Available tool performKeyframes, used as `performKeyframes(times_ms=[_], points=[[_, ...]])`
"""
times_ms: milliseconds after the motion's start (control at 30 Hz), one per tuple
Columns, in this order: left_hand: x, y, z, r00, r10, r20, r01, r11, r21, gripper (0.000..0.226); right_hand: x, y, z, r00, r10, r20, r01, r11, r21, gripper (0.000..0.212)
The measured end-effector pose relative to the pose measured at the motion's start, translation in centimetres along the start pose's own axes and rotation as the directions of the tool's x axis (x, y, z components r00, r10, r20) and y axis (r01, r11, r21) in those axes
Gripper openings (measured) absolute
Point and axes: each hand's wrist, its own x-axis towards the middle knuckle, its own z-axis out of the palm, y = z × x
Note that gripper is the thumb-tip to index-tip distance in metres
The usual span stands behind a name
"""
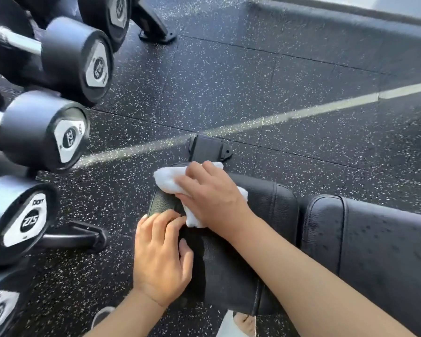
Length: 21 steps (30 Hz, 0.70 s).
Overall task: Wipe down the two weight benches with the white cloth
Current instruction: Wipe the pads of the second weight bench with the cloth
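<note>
To the left of the bench seat pad point(241, 251) the way is tight: a row of dumbbells point(44, 132) juts out on the rack, heads pointing at the pad's left edge, with a rack foot point(83, 237) on the speckled floor point(229, 81) between. Beyond the pad's far end sits the bench foot point(208, 148), then open floor. The back pad point(374, 251) fills the right side.
</note>
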Motion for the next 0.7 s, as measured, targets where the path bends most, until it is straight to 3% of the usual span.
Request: performKeyframes(times_ms=[67,167,300,333,400,500,600,700], points=[[0.0,-0.1,-0.2,1.0,0.004,0.009,-0.004,1.0,-0.015,0.044,-2.1,2.2,-1.5,1.0,0.01,-0.025,-0.011,0.999,-0.046,0.015],[-0.1,-0.1,-0.1,1.0,-0.01,-0.004,0.01,1.0,-0.02,0.042,-5.6,4.8,-3.7,0.987,0.159,-0.035,-0.161,0.984,-0.078,0.019],[0.1,-0.1,-0.2,1.0,0.001,-0.03,-0.002,0.999,-0.036,0.039,-6.8,3.9,-4.2,0.967,0.248,-0.062,-0.254,0.96,-0.115,0.02],[0.0,0.0,-0.2,1.0,-0.001,-0.027,0.0,0.999,-0.037,0.04,-6.5,2.9,-3.5,0.976,0.211,-0.052,-0.216,0.969,-0.122,0.016],[-0.3,0.1,-0.1,0.999,-0.021,-0.029,0.019,0.997,-0.075,0.041,-5.7,0.7,-1.2,1.0,0.003,0.0,-0.003,0.989,-0.148,0.007],[-0.1,0.0,-0.2,0.998,-0.053,-0.028,0.049,0.991,-0.128,0.041,-3.2,-0.8,0.7,0.977,-0.183,0.114,0.194,0.976,-0.097,0.014],[-0.2,-0.2,-0.4,0.999,-0.053,-0.002,0.053,0.992,-0.115,0.043,-1.2,0.2,0.1,0.968,-0.216,0.128,0.226,0.971,-0.076,0.021],[-0.1,0.0,-0.9,1.0,-0.03,0.004,0.03,0.992,-0.122,0.042,0.8,0.6,-0.8,0.982,-0.102,0.158,0.123,0.985,-0.125,0.026]])
